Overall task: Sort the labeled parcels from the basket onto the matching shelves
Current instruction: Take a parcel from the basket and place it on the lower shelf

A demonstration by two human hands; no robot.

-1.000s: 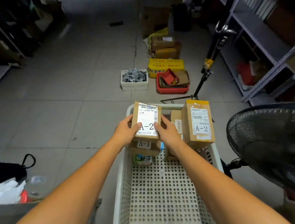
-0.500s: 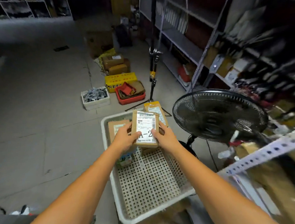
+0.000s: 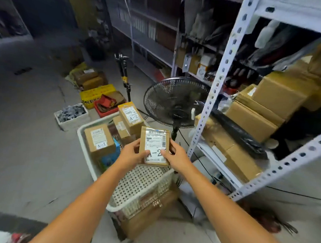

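1. Hands: I see the left hand (image 3: pixel 133 154) and the right hand (image 3: pixel 177 155) both gripping the held parcel (image 3: pixel 154 146), one on each side edge.
2. Each thumb lies on the front of its white label, and the fingers curl round behind the cardboard.
3. That label faces the camera and reads A-2 in big letters, partly covered by the thumbs.
4. The held parcel is upright, in the air over the right side of the white basket (image 3: pixel 133 208), clear of everything inside it.
5. The basket has a perforated floor and walls and rests on a brown carton (image 3: pixel 148 220) on the floor.
6. At the basket's far end I count three more boxes: an A-1 parcel (image 3: pixel 99 139) on the left, a second A-2 parcel (image 3: pixel 130 116) standing tall at the far right corner, and a small unlabelled-looking box (image 3: pixel 121 127) between them whose mark I cannot read.
7. A blue packet (image 3: pixel 109 156) lies just beside the A-1 parcel, low in the basket.
8. To the right stands a white metal shelf rack (image 3: pixel 219 76), its lower shelf stacked with plain cardboard boxes (image 3: pixel 251 123) and a black roll (image 3: pixel 237 133) lying across them.
9. A black fan (image 3: pixel 175 101) stands between the basket and the rack.
10. Farther back on the floor sit a yellow crate (image 3: pixel 97 97), a red tray (image 3: pixel 105 112) and a white tub (image 3: pixel 72 120) of grey pieces.
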